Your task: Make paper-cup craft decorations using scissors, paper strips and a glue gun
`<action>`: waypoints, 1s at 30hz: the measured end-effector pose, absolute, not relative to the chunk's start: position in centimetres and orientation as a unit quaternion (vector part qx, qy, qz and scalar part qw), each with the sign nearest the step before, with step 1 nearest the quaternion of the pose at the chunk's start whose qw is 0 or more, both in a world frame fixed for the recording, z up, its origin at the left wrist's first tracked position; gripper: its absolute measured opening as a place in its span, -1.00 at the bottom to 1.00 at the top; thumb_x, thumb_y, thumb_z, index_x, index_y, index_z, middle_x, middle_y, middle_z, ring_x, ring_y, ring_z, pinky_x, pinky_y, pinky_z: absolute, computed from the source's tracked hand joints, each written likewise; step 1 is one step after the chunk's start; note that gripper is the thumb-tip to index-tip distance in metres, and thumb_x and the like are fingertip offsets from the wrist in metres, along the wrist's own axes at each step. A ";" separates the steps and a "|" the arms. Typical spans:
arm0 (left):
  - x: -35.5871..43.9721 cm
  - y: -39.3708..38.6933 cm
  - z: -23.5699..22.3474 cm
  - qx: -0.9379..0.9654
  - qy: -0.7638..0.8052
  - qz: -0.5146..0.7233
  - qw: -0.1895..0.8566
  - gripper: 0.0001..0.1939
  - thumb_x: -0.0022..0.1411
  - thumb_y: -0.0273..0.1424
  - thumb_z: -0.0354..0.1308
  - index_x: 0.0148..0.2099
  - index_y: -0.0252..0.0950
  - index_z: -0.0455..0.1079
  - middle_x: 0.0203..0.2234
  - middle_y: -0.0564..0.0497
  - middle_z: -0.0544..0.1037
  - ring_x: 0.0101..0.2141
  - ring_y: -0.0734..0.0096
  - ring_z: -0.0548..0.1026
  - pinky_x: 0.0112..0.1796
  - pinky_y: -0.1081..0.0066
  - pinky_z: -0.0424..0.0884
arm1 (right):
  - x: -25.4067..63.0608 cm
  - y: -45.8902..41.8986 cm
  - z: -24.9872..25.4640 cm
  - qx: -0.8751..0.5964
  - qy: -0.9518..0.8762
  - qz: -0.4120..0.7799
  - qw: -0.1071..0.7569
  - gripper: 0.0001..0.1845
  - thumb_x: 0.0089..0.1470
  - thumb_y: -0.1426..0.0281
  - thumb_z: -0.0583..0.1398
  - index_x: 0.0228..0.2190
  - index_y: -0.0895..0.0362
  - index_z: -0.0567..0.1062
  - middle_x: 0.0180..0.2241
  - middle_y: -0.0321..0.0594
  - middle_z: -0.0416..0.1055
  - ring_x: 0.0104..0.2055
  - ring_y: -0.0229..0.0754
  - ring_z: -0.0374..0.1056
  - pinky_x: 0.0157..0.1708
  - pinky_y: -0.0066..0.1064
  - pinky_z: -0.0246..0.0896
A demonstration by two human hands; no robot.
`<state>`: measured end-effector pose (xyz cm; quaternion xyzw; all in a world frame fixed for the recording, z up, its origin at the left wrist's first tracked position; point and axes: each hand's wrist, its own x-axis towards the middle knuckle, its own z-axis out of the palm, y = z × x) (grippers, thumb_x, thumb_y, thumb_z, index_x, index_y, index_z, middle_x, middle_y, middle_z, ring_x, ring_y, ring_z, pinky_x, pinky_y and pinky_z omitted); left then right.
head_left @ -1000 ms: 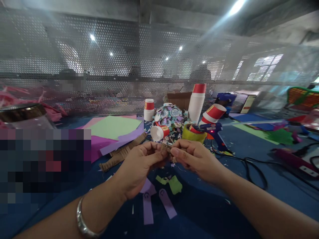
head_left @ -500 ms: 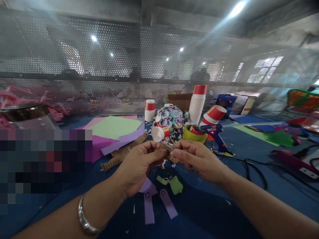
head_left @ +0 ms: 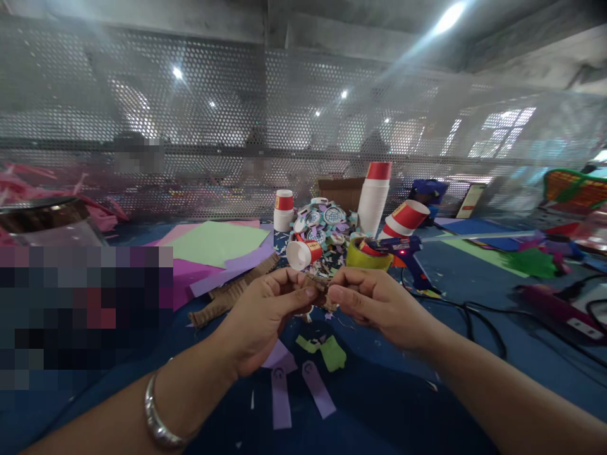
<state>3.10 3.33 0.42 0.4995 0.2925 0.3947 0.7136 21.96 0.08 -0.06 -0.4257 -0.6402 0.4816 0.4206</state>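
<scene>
Hands (head_left: 263, 316) w/ brown pc (head_left: 317, 281); blue tbl (head_left: 389, 404), perf. screen (head_left: 313, 69) behind.

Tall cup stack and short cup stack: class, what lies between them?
Head view: a heap of round patterned pieces and paper scraps lies between them, with brown cardboard behind.

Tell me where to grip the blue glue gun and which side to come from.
Best take the blue glue gun by its handle, probably from the right, below the pale stick: the handle slants down to the right, away from the yellow roll at the gun's front end.
</scene>
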 end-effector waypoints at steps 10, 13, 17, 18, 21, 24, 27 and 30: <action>3.1 3.4 0.4 0.508 0.295 0.388 0.710 -0.84 0.10 -0.43 0.35 -0.37 -0.35 0.42 -0.46 0.05 0.49 -0.37 0.50 0.42 -0.32 0.48 0.26 | 22.2 0.1 0.1 -0.441 -0.675 0.429 0.407 -0.64 0.14 0.07 0.22 -0.42 0.12 0.39 -0.55 -0.41 0.16 -0.58 -0.39 0.01 -0.63 -0.48 -0.14; 3.1 3.5 0.3 0.504 0.297 0.386 0.713 -0.83 0.09 -0.43 0.36 -0.38 -0.36 0.41 -0.47 0.03 0.50 -0.38 0.49 0.42 -0.32 0.47 0.26 | 22.3 0.2 0.0 -0.447 -0.675 0.427 0.403 -0.64 0.15 0.07 0.21 -0.42 0.12 0.39 -0.57 -0.42 0.14 -0.60 -0.39 -0.04 -0.64 -0.47 -0.18; 3.2 3.3 0.2 0.499 0.300 0.383 0.717 -0.83 0.07 -0.44 0.37 -0.38 -0.36 0.41 -0.47 0.04 0.49 -0.40 0.51 0.40 -0.32 0.47 0.26 | 22.1 0.0 0.2 -0.448 -0.680 0.419 0.402 -0.63 0.17 0.08 0.18 -0.45 0.12 0.37 -0.59 -0.44 0.10 -0.61 -0.39 -0.06 -0.65 -0.48 -0.20; 3.2 3.3 0.2 0.499 0.300 0.382 0.718 -0.83 0.07 -0.43 0.37 -0.38 -0.37 0.41 -0.48 0.04 0.49 -0.40 0.51 0.40 -0.32 0.47 0.26 | 22.0 0.0 0.2 -0.448 -0.682 0.416 0.402 -0.63 0.18 0.09 0.17 -0.46 0.12 0.36 -0.59 -0.44 0.09 -0.61 -0.39 -0.05 -0.65 -0.48 -0.19; 3.2 3.2 0.1 0.499 0.302 0.376 0.720 -0.82 0.07 -0.41 0.37 -0.37 -0.37 0.43 -0.47 0.04 0.50 -0.40 0.52 0.39 -0.32 0.48 0.26 | 21.8 -0.2 0.4 -0.449 -0.686 0.404 0.406 -0.62 0.19 0.10 0.17 -0.48 0.13 0.35 -0.59 -0.43 0.09 -0.60 -0.39 -0.04 -0.64 -0.48 -0.18; 3.2 3.4 0.2 0.493 0.302 0.384 0.720 -0.83 0.08 -0.42 0.37 -0.36 -0.34 0.43 -0.47 0.06 0.51 -0.41 0.53 0.40 -0.31 0.48 0.26 | 21.9 -0.1 0.4 -0.449 -0.686 0.398 0.411 -0.62 0.18 0.09 0.18 -0.46 0.14 0.36 -0.57 -0.42 0.13 -0.58 -0.39 0.01 -0.61 -0.48 -0.11; 3.1 3.6 0.2 0.478 0.305 0.403 0.719 -0.84 0.09 -0.43 0.36 -0.37 -0.32 0.42 -0.46 0.08 0.52 -0.39 0.55 0.41 -0.30 0.49 0.25 | 22.2 0.1 0.4 -0.449 -0.683 0.410 0.404 -0.61 0.16 0.07 0.19 -0.44 0.14 0.38 -0.58 -0.43 0.14 -0.59 -0.39 0.02 -0.61 -0.49 -0.09; 3.1 3.8 0.1 0.472 0.314 0.425 0.706 -0.85 0.09 -0.44 0.36 -0.36 -0.32 0.43 -0.45 0.09 0.51 -0.37 0.56 0.39 -0.28 0.50 0.23 | 22.3 0.3 0.4 -0.452 -0.671 0.429 0.401 -0.60 0.15 0.06 0.20 -0.45 0.14 0.37 -0.61 -0.44 0.13 -0.61 -0.40 -0.01 -0.63 -0.49 -0.12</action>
